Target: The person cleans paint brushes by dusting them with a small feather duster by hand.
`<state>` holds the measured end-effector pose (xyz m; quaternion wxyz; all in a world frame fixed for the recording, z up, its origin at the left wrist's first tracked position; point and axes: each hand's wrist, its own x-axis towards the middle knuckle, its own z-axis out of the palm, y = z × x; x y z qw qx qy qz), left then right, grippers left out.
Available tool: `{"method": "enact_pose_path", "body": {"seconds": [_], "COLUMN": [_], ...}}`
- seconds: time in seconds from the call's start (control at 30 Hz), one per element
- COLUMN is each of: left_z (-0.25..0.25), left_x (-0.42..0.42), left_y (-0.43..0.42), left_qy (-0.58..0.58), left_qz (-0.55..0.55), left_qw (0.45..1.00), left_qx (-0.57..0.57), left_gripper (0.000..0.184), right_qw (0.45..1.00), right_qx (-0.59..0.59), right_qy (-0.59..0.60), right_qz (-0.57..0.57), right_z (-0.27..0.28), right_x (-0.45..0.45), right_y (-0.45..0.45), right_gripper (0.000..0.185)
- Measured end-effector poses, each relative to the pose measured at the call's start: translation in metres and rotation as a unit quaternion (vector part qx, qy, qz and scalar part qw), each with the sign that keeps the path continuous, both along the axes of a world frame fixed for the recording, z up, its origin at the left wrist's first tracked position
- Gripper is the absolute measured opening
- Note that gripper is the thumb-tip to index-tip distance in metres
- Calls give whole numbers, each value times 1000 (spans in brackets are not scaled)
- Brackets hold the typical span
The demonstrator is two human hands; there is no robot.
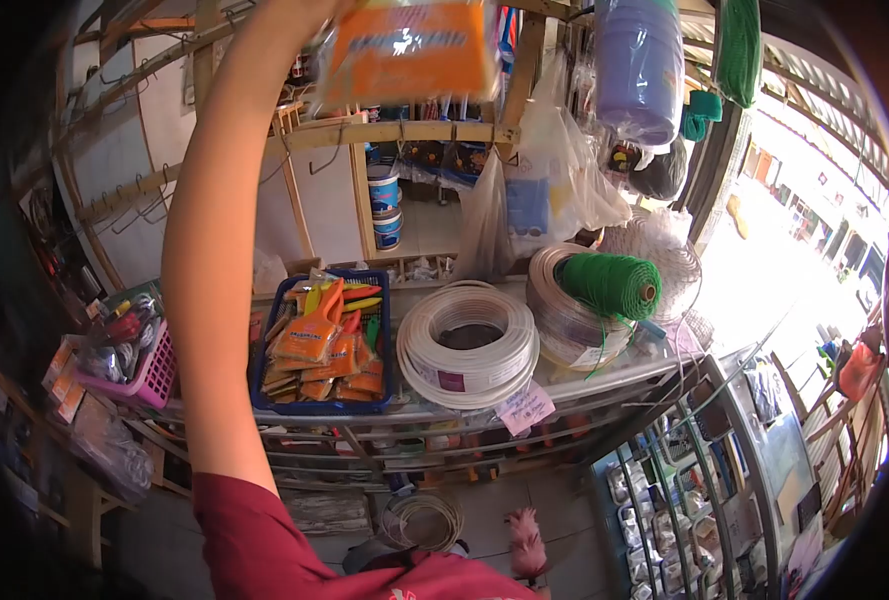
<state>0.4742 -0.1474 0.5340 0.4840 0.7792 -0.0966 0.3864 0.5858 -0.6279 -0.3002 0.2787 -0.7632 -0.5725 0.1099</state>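
Observation:
My left arm reaches up across the view, and my left hand (309,8) is mostly cut off by the top edge. At that hand hangs a paintbrush in an orange packet (409,60), blurred, close to the camera and above the counter; the hand seems closed on its upper part, though the fingers are hardly visible. Similar orange-packed paintbrushes (309,338) with orange and yellow handles lie piled in a blue basket (256,385) on the counter below. My right hand is out of view.
A wooden rail with wire hooks (404,132) crosses in front of me. On the glass counter stand a white cable coil (424,350), a green twine spool (609,285) on another coil, and a pink basket (154,370). Plastic bags (554,170) hang at right.

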Motion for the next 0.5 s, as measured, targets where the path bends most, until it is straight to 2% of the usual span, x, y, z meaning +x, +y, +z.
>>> {"method": "enact_pose_path", "body": {"seconds": [0.1, 0.17, 0.23, 0.37, 0.5], "left_z": [-75, -112, -141, -172, -175], "left_x": [-24, -25, -22, -19, -19], "left_y": [-45, -36, -14, 16, 18], "left_qy": [96, 127, 168, 196, 208], "left_qz": [65, 126, 138, 116, 105], "left_qw": [993, 981, 972, 961, 950], "left_qx": [7, -72, -91, -154, -207], "left_gripper": [44, 48, 49, 47, 47], "right_qw": [1000, 1000, 1000, 1000, 999], "right_qx": [8, 12, 14, 23, 28], "right_qy": [3, 7, 8, 13, 15], "right_qz": [-3, -4, -2, -5, -7], "right_z": [-1, -2, -1, 2, 7], "right_x": [1, 0, -1, 1, 6], "right_y": [-1, 0, -1, -3, -8], "right_gripper": [48, 48, 48, 49, 49]}}
